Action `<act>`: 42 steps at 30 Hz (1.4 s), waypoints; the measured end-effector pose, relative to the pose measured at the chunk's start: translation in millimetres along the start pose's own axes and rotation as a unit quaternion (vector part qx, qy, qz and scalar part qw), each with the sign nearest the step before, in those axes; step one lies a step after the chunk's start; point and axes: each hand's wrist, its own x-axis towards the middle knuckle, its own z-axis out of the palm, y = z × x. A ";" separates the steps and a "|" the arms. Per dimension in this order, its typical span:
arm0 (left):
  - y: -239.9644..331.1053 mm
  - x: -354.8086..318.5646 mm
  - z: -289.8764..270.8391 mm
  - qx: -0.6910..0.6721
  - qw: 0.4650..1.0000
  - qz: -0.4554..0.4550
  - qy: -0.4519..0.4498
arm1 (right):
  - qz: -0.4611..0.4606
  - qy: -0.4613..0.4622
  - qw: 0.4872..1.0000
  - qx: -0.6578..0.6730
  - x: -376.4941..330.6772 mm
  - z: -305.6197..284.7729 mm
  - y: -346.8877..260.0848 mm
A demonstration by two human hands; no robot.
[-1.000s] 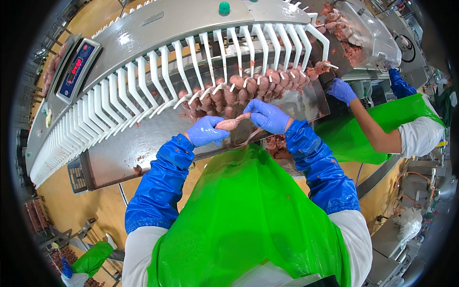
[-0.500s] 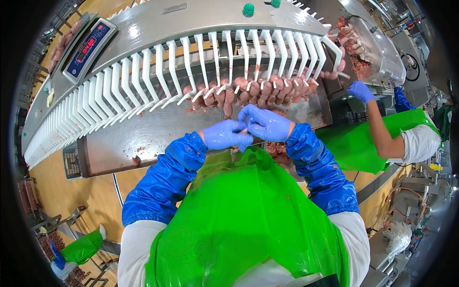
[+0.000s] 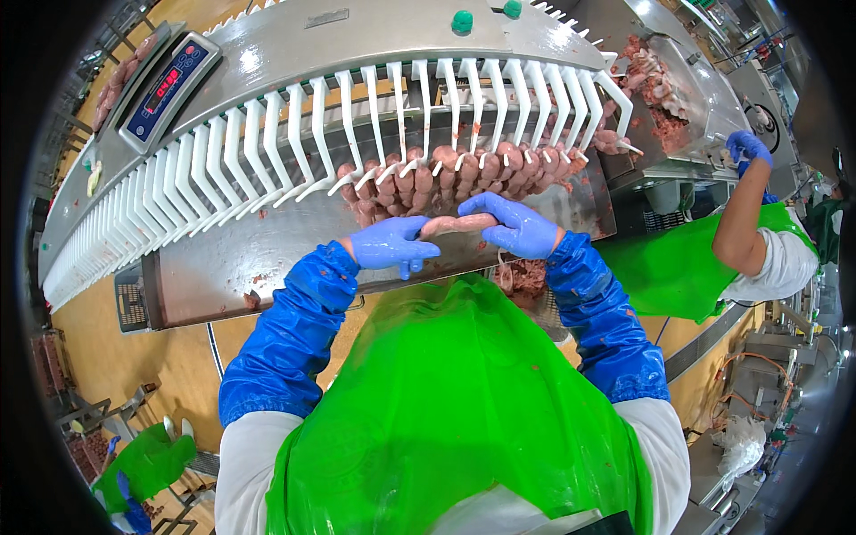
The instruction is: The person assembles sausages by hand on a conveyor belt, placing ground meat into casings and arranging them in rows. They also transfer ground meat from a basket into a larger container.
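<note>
A pale pink raw sausage (image 3: 458,224) stretches level between my two gloved hands, above the near side of a long metal tray (image 3: 214,267). My left hand (image 3: 389,243) closes on its left end, and my right hand (image 3: 510,225) pinches the right end between thumb and fingers. Just beyond, several bunches of linked sausages (image 3: 419,189) hang from the white hooks (image 3: 474,107) of a curved rack. Both hands wear blue gloves, and blue sleeves cover my forearms.
A digital scale (image 3: 169,94) sits at the rack's upper left. Ground meat (image 3: 526,278) lies in a container by my right forearm. To the right, a co-worker in a green apron (image 3: 682,263) stands near a machine heaped with meat (image 3: 655,80).
My hands have moved apart, and the sausage between them now shows at full stretch. The co-worker's gloved hand on the right has shifted farther right. The hanging bunches have shifted slightly left.
</note>
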 end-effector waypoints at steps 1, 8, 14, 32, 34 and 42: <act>13.2 2.2 7.0 -0.019 1.000 -0.012 -0.011 | -0.020 0.006 1.000 0.011 1.7 2.0 -5.0; 11.4 34.7 21.5 -0.030 1.000 -0.001 -0.007 | 0.011 0.007 0.950 -0.311 9.7 28.3 -31.3; 17.1 45.3 38.7 0.166 0.982 0.081 0.046 | -0.047 0.025 0.972 -0.230 -5.8 -5.4 -13.7; -13.1 -10.7 38.2 -0.212 0.975 0.045 0.044 | 0.116 -0.079 0.868 -0.475 27.5 53.6 63.7; -21.1 -27.0 45.2 -0.217 0.973 0.054 0.051 | 0.165 -0.017 0.859 -0.484 24.7 44.3 96.3; -23.6 -77.7 67.2 -0.259 0.945 0.100 0.173 | 0.449 -0.044 0.764 -0.460 24.1 -43.9 159.1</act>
